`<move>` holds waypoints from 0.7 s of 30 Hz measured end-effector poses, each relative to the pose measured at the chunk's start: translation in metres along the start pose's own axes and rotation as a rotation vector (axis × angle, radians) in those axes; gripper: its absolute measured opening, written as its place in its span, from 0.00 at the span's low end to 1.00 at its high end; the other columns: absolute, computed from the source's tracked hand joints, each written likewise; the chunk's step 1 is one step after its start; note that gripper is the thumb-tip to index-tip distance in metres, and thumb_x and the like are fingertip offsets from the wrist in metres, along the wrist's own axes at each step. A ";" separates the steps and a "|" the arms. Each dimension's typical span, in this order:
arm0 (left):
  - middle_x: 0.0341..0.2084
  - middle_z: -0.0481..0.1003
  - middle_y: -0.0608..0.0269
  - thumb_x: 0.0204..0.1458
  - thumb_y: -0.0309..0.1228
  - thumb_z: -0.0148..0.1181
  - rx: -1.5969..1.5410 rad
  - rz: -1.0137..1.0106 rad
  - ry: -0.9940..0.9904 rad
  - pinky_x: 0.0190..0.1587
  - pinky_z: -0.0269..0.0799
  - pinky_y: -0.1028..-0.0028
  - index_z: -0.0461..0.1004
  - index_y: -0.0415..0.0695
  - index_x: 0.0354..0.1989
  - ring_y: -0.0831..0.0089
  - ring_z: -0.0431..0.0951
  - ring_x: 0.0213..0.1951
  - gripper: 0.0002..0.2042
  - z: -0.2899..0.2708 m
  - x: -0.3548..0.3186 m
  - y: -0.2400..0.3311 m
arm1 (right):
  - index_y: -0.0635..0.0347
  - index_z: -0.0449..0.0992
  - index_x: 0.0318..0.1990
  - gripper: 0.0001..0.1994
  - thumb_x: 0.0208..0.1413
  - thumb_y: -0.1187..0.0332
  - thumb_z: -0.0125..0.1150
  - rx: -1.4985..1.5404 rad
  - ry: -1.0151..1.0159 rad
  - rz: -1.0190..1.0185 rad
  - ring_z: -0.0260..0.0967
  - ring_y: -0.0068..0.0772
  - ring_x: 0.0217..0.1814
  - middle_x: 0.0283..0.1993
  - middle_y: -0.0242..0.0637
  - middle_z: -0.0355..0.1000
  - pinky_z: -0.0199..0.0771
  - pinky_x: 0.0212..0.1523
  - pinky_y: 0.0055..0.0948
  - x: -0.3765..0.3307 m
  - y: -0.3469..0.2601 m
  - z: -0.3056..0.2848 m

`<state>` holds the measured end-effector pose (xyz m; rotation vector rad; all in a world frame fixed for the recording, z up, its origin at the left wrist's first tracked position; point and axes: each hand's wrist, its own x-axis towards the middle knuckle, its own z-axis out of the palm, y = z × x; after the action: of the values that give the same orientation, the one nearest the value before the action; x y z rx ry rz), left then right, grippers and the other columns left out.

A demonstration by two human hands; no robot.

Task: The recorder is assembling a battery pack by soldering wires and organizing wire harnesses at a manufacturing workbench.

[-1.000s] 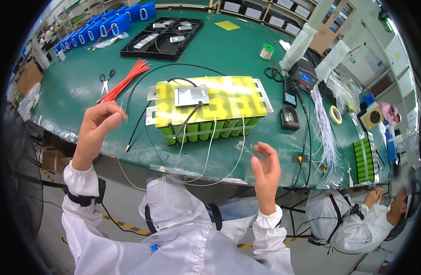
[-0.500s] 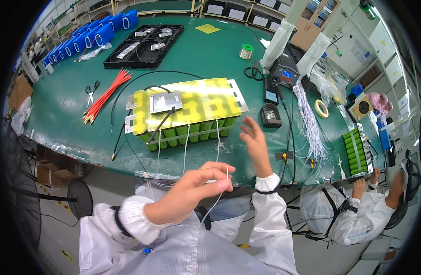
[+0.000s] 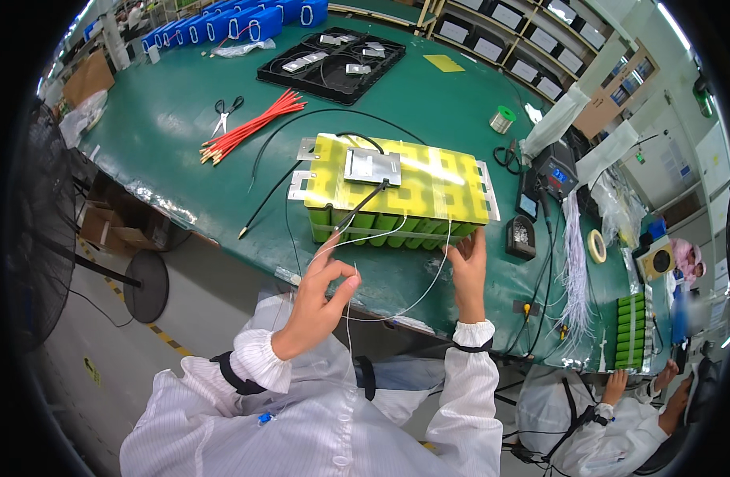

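A rectangular battery pack of green cylindrical cells under a yellow top sheet [image 3: 396, 187] lies on the green tabletop [image 3: 174, 135] and serves as the landmark here. A flat grey metal plate [image 3: 372, 166] sits on its top, and thin white wires [image 3: 396, 306] hang from its near edge, looping down past the edge of the tabletop.

The left hand [image 3: 321, 298] is just in front of the pack's near left corner, fingers curled with thumb and forefinger pinched on one thin white wire. The right hand [image 3: 466, 270] is at the pack's near right corner, fingers close together, its fingertips touching the pack's edge where another wire comes down; whether it grips that wire cannot be told.

Left of the pack lie a bundle of red wires with bare tips [image 3: 253, 126] and, beyond them, a pair of black-handled scissors [image 3: 224, 113]. A black cable [image 3: 273, 191] runs from the pack's left side. Behind the pack is a black tray holding small parts [image 3: 333, 54]. Right of the pack, another person in white [image 3: 619, 413] is working.
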<state>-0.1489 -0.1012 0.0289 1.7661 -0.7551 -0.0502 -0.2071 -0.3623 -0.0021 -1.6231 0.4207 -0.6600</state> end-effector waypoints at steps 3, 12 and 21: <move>0.44 0.73 0.49 0.56 0.29 0.54 -0.407 -0.321 -0.225 0.49 0.65 0.71 0.71 0.37 0.33 0.66 0.73 0.48 0.07 -0.015 -0.004 0.018 | 0.67 0.58 0.61 0.26 0.52 0.77 0.48 0.068 0.060 0.082 0.60 0.38 0.62 0.60 0.41 0.61 0.59 0.61 0.34 0.011 0.007 -0.010; 0.68 0.39 0.37 0.58 0.26 0.48 -0.398 -0.133 0.029 0.64 0.45 0.64 0.70 0.39 0.33 0.50 0.42 0.70 0.05 -0.024 -0.004 -0.015 | 0.64 0.66 0.55 0.21 0.52 0.76 0.55 0.093 -0.138 -0.031 0.68 0.34 0.54 0.51 0.38 0.71 0.67 0.52 0.27 0.111 0.038 -0.047; 0.67 0.31 0.33 0.58 0.28 0.49 -0.233 -0.034 0.076 0.65 0.44 0.60 0.71 0.40 0.34 0.44 0.43 0.68 0.06 0.011 0.004 -0.014 | 0.62 0.69 0.51 0.18 0.50 0.78 0.57 -0.396 -0.254 -0.296 0.72 0.35 0.47 0.45 0.35 0.72 0.72 0.43 0.26 0.111 0.081 -0.044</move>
<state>-0.1438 -0.1109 0.0140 1.5505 -0.6375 -0.0903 -0.1417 -0.4781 -0.0587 -2.1438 0.1264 -0.6025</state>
